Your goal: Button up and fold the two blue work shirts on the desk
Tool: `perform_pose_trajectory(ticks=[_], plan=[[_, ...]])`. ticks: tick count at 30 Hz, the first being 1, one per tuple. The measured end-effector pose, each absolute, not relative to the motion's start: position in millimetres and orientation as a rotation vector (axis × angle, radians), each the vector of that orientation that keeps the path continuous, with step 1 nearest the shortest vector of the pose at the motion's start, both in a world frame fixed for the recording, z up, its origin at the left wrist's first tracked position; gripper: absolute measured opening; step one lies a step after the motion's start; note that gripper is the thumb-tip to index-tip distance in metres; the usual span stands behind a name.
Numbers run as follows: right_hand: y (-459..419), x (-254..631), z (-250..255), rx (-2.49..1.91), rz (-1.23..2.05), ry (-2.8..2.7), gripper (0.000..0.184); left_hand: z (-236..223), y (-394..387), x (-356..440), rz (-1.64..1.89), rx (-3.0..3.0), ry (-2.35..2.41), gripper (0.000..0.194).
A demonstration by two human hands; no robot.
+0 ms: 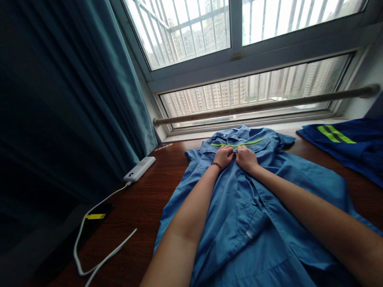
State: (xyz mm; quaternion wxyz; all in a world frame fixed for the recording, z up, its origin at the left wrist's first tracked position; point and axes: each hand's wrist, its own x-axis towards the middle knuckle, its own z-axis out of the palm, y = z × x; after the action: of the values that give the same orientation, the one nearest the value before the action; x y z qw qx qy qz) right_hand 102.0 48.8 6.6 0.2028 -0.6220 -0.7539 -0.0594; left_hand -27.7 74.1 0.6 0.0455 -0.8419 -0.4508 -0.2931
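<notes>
At a table (149, 199) below a barred window (194, 32), a person works with both hands at the front of a light blue short-sleeved shirt (230, 215). At far left, a dark blue-green curtain (89, 79) hangs in folds. Near its lower end, a yellow strip (95, 216) shows on a dark item (108, 209) too dim to identify. A white cable (74, 249) loops past it to a white device (139, 169) lying on the tabletop beside the curtain. Several small pale discs (163, 147) sit farther back, near the sill.

At center, the shirt lies spread across the wood, collar toward the window, a yellow-green stripe (254, 142) crossing its chest. The left hand (224, 156), a beaded bracelet (217, 165) at its wrist, pinches the cloth at the front opening just below the stripe. Just beside it, the right hand (245, 158) pinches the opposite side, its fingers curled and pressed together; whether a button lies between the fingertips is too small to tell. Above, a metal rail (269, 104) runs across the lower pane, with tall buildings (233, 93) beyond. At far right, a darker blue garment (362, 149) with yellow-green bands lies on the table, near the shirt's sleeve.
</notes>
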Motion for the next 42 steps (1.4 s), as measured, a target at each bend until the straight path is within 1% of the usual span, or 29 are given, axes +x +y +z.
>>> perform_pose_trajectory(ticks=[11,15,18,23,26,33,36,42], plan=[[50,101,5,-1.747,-0.196,-2.037,0.015,6,68,-25,-0.877,-2.547,-1.334,0.012],[51,101,4,-1.762,-0.241,-2.001,0.015,7,67,-22,-0.925,-2.542,-1.293,0.012],[50,103,5,-1.721,-0.324,-1.992,0.014,5,68,-18,-1.040,-2.495,-1.354,0.012],[49,107,9,-1.555,-0.516,-2.074,0.016,-1,74,-13,-1.323,-2.515,-1.696,0.015],[50,107,9,-1.487,-0.591,-2.105,0.017,-3,78,-16,-1.400,-2.634,-1.691,0.019],[50,106,8,-1.468,-0.611,-2.120,0.018,-3,84,-21,-1.606,-2.738,-1.626,0.017],[48,106,8,-1.502,-0.581,-2.099,0.018,-5,84,-21,-1.561,-2.683,-1.624,0.017],[50,107,5,-1.629,-0.447,-2.014,0.019,-3,77,-20,-1.283,-2.543,-1.496,0.017]])
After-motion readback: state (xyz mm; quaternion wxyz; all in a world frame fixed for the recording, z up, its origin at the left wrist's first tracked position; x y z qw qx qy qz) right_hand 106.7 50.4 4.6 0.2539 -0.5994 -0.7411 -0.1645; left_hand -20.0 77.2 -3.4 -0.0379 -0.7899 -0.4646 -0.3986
